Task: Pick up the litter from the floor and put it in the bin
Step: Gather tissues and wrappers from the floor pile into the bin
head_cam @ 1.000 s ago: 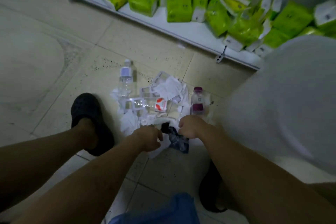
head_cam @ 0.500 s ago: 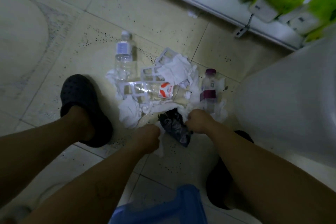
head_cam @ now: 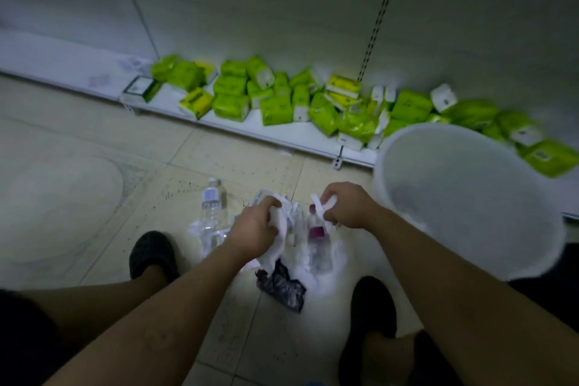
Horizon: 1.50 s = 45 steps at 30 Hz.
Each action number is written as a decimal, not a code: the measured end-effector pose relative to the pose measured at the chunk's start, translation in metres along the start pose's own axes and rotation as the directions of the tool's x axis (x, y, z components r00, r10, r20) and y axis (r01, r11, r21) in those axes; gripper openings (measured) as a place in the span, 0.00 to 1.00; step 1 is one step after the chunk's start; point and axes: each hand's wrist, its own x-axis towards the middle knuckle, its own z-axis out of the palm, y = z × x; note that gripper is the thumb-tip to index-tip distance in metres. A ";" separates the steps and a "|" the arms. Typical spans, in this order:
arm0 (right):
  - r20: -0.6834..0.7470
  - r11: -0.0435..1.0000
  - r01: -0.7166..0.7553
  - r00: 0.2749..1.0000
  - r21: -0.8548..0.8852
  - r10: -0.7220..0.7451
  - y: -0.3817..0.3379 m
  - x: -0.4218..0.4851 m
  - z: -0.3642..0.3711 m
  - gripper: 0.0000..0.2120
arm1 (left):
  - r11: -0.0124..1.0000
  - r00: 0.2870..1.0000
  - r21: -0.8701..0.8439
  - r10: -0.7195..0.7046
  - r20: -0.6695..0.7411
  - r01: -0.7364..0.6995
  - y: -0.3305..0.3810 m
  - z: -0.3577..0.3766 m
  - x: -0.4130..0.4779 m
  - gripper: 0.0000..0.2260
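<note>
My left hand (head_cam: 255,227) grips a bundle of crumpled white paper (head_cam: 279,249), and a black plastic wrapper (head_cam: 280,287) hangs under the bundle. My right hand (head_cam: 346,208) is closed on a white paper scrap (head_cam: 318,202). Both hands are raised above the litter pile on the tiled floor. Under them lie a clear water bottle (head_cam: 213,213) and a small bottle with a magenta label (head_cam: 318,240). The white bin (head_cam: 463,197) stands just right of my right hand, its mouth open toward me.
A low white shelf (head_cam: 238,127) along the wall carries several green and yellow tissue packs (head_cam: 277,108). My feet in black clogs, the left clog (head_cam: 152,255) and the right clog (head_cam: 371,307), stand on either side of the pile.
Both hands rose from the floor with paper in them, and the black wrapper came up with the left bundle. The camera tilted up, bringing the shelf and the bin's mouth into view.
</note>
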 end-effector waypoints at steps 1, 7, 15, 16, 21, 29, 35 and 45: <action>-0.055 1.000 0.002 0.998 0.012 -0.001 0.001 -0.009 -0.017 0.11 | 1.000 0.999 -0.027 0.002 -0.044 -0.003 0.014 -0.004 0.000 0.18; -0.323 0.992 -0.025 0.944 0.127 0.065 0.041 -0.054 -0.091 0.04 | 0.983 0.973 -0.171 0.032 -0.230 -0.073 0.102 -0.010 0.011 0.08; -0.516 0.944 -0.201 0.797 0.261 0.313 0.116 -0.079 -0.104 0.03 | 0.938 0.986 -0.341 0.008 -0.167 -0.066 0.189 0.039 0.044 0.06; -0.509 0.940 -0.222 0.796 0.259 0.328 0.123 -0.079 -0.103 0.04 | 0.928 0.989 -0.370 -0.004 -0.148 -0.052 0.197 0.047 0.050 0.06; -0.340 0.897 -0.312 0.846 0.312 0.412 0.154 -0.081 -0.098 0.23 | 0.918 0.999 -0.396 0.036 0.020 -0.025 0.221 0.083 0.074 0.26; -0.223 0.949 -0.279 0.925 0.147 0.307 0.123 -0.067 -0.078 0.36 | 0.987 0.987 -0.074 0.150 0.051 -0.146 0.170 0.073 0.059 0.33; -0.140 0.999 0.029 0.990 0.034 -0.024 0.038 -0.048 -0.024 0.35 | 0.997 0.995 0.068 0.026 0.099 -0.033 0.086 0.025 0.023 0.26; 0.449 0.978 0.013 0.890 -0.209 0.084 -0.017 -0.009 0.086 0.20 | 0.954 0.925 0.160 -0.288 0.247 0.254 -0.064 0.009 -0.015 0.24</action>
